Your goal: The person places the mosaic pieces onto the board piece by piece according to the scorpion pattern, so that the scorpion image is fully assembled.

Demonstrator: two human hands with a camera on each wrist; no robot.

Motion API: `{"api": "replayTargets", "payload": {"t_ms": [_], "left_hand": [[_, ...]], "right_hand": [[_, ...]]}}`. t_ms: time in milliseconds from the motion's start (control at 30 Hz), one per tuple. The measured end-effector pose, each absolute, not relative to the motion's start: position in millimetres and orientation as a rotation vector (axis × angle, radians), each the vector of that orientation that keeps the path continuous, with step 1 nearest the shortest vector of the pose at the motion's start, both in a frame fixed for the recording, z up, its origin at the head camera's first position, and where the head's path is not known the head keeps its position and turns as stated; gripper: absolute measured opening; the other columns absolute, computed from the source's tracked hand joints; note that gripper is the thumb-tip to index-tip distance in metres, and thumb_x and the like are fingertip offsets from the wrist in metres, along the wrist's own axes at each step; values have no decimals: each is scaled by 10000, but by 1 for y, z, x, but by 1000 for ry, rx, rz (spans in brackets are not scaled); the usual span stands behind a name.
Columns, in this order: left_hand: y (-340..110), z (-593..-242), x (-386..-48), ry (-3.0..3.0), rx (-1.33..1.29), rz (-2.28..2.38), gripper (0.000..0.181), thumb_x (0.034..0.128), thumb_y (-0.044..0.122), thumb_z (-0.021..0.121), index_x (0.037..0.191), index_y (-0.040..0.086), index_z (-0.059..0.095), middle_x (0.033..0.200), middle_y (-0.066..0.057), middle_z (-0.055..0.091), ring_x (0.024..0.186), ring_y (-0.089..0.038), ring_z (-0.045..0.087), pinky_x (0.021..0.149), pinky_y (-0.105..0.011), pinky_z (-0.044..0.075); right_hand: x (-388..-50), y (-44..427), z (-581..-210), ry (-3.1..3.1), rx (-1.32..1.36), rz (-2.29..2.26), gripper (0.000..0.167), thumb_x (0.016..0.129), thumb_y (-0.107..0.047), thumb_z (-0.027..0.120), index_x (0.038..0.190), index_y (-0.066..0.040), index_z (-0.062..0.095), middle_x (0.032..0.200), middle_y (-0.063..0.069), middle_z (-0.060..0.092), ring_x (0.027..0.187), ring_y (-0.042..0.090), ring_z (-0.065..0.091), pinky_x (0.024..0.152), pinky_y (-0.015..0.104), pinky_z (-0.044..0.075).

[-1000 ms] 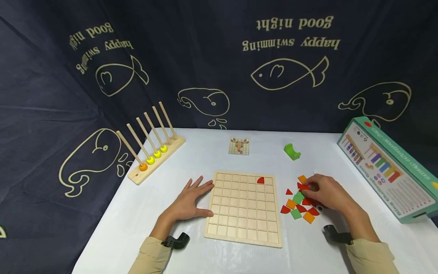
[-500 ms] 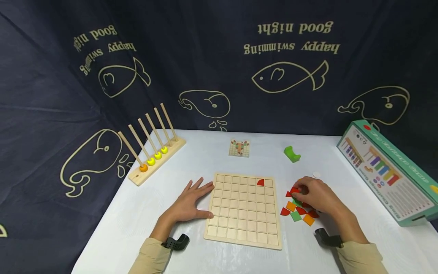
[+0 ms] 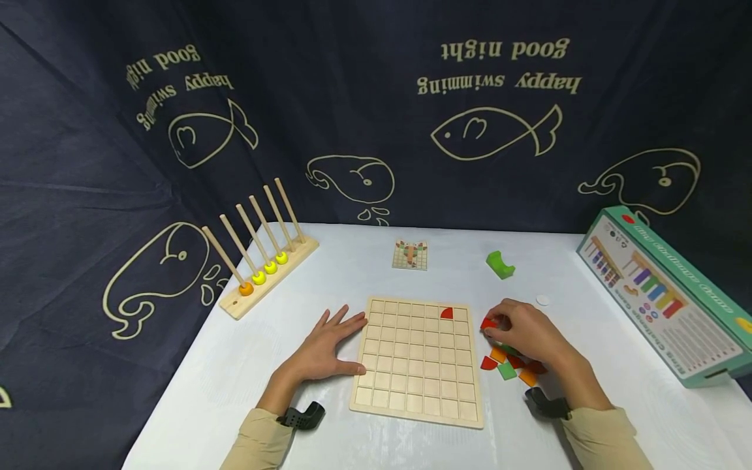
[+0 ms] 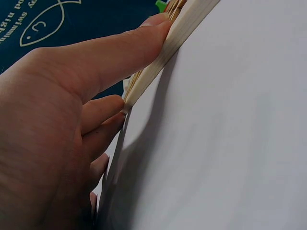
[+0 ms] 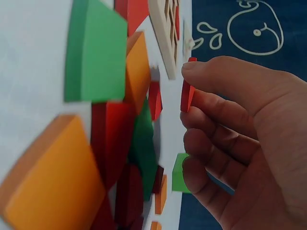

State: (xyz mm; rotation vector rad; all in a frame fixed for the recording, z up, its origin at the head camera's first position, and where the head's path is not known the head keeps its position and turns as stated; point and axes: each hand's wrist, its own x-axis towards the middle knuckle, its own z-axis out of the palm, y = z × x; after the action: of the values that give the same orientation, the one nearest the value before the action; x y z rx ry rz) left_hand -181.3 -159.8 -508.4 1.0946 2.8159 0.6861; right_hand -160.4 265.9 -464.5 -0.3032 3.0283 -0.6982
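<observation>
The held red piece [image 3: 488, 323] has shifted leftward since the earlier frames, out of the pile toward the grid board, carried by the right hand [image 3: 523, 331]. The right grip is a pinch between thumb and fingertips, with the piece raised off the bench [image 3: 329, 277]; its exact shape is hard to tell, since it shows nearly edge-on in the right wrist view. It now sits just beside the right edge of the grid board [image 3: 418, 362], so the work seems to stand between picking up and laying down.

The board and the left hand [image 3: 323, 351] keep their places: the left fingers lie straight and spread, grasping nothing, thumb and fingertips touching the board's left edge. Of its seven columns and seven rows, only one cell is filled, by one red quarter-round [image 3: 447, 313] in the top row, second from the right; the filling therefore looks barely begun.

In the pile, the head view shows at least three red pieces [image 3: 489, 363], two orange pieces [image 3: 528, 377] and two green pieces [image 3: 507, 371]; the right hand hides more. Farther out are one white disc [image 3: 542, 300], one green curved block [image 3: 497, 266], one pattern card [image 3: 410, 255], one box [image 3: 664, 300], and one peg stand [image 3: 272, 281] with six pegs, one orange ring [image 3: 245, 288] and three yellow rings [image 3: 258, 279].
</observation>
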Motion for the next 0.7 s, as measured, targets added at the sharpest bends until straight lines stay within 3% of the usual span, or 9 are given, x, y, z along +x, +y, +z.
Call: {"api": "replayTargets", "payload": {"t_ms": [700], "left_hand": [[-160, -507, -180, 2808, 1104, 717, 972, 730, 695, 670, 1490, 160, 387, 1530, 31, 331, 1440, -308, 138, 1146, -531, 36]], "right_hand": [[-171, 234, -462, 2993, -512, -648, 178, 802, -243, 764, 971, -187, 749, 833, -81, 548, 726, 103, 492, 651, 289, 448]]}}
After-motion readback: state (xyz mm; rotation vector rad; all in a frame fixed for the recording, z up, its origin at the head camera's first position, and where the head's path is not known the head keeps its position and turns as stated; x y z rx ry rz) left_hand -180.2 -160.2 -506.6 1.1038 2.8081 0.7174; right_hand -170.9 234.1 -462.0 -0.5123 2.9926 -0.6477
